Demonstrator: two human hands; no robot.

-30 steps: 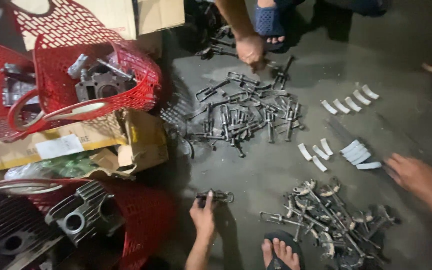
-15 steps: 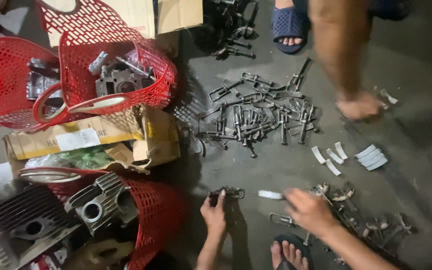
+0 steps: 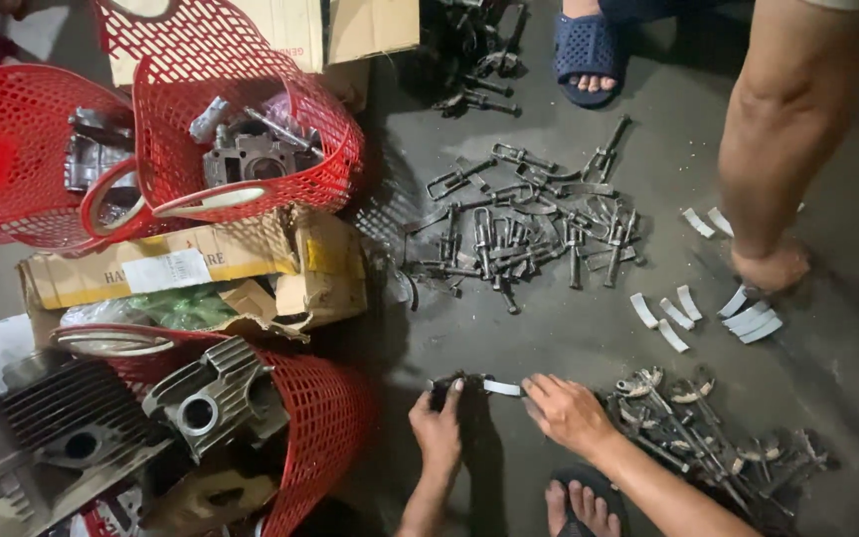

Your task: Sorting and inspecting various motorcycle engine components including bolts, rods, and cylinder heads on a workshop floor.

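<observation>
Metal part [image 3: 461,384], small, dark with a pale strip at its right end, is lying on the grey concrete floor [image 3: 549,328] near us, between our two hands. We are pinching its dark left end with the fingers of our left hand [image 3: 437,428], curled closed over it. Our right hand [image 3: 567,410] is closing loosely on the pale right end, fingertips touching it.

Just right of our right hand we are seeing a heap of greasy levers [image 3: 708,438], and our sandalled foot [image 3: 581,507] is showing at the near edge. Farther off, in the middle of the floor, a wider spread of dark metal links and bolts [image 3: 524,229] is lying. To the right, another person's hand [image 3: 770,267] is pressing down on the floor beside a row of small pale curved pieces [image 3: 670,316]; that person's blue sandal [image 3: 587,52] is showing at the far edge.

On the left, red plastic baskets [image 3: 241,149] are holding engine castings, a torn cardboard box [image 3: 201,268] is sitting between them, and a finned cylinder [image 3: 62,428] is resting in the near left corner.
</observation>
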